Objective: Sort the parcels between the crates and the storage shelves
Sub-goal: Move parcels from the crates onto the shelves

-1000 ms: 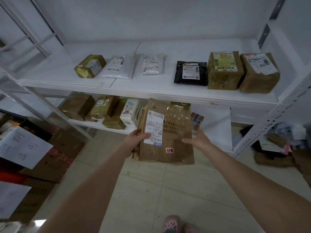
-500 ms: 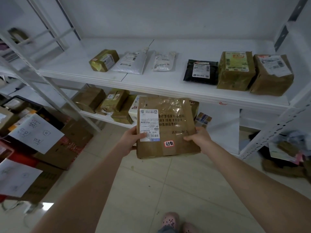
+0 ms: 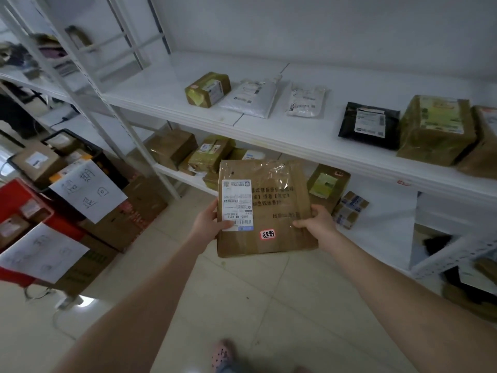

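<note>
One flat brown parcel (image 3: pixel 271 211) between left hand (image 3: pixel 208 224) and right hand (image 3: pixel 316 224)

The parcel (image 3: pixel 271 211) I'm holding has a white label (image 3: pixel 237 204) on its left side with a barcode at the bottom. The only line I can make out is something like "501E- M1 A218". Just below that is a little red-edged sticker (image 3: pixel 267 234) with 超期 handwritten on it. There's black printed Chinese across the cardboard too, but tape glare eats most of it. Off to the left, the sheet (image 3: pixel 88 191) hanging on the black crate (image 3: pixel 106 160) says 超期 退回 in marker. The lower sheet (image 3: pixel 40 255) on the red crate (image 3: pixel 13 195) is too faint to read. Same for the label on the black bag (image 3: pixel 347 127) on the shelf (image 3: pixel 295 130), way too small.
</note>
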Demonstrator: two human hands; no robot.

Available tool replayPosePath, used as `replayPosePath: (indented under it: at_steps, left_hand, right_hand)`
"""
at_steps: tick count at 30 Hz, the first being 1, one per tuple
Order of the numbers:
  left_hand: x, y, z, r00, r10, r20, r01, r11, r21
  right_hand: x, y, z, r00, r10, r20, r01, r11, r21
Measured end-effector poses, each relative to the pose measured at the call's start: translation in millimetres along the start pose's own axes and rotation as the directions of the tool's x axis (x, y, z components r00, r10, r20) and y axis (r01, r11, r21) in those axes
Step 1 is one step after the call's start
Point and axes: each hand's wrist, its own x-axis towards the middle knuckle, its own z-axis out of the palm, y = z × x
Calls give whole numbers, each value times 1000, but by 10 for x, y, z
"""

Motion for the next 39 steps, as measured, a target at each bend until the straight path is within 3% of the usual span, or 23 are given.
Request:
replayPosePath:
  at_steps: [12,22,32,39]
  left_hand:
    - [696,-461,-1523,987,-54,-154,80,982,169]
    - [940,-864,-3158,966,-123,-227,134,990,33]
    - [1356,-1239,-4312,880,-192,-434,168,981,-93]
    - [1914,-1332,-5371,796,-262,-545,196,965,-177]
  right_hand:
    - [219,-567,1774,1000,-21,16,23,990,-141]
    - [284,-1092,3566,990,-38,132,58,987,-150]
    - [576,-1677,5054,953,-92,290,176,944,-280]
    - [957,-2274,6394,903,-87,421,211,943,-257]
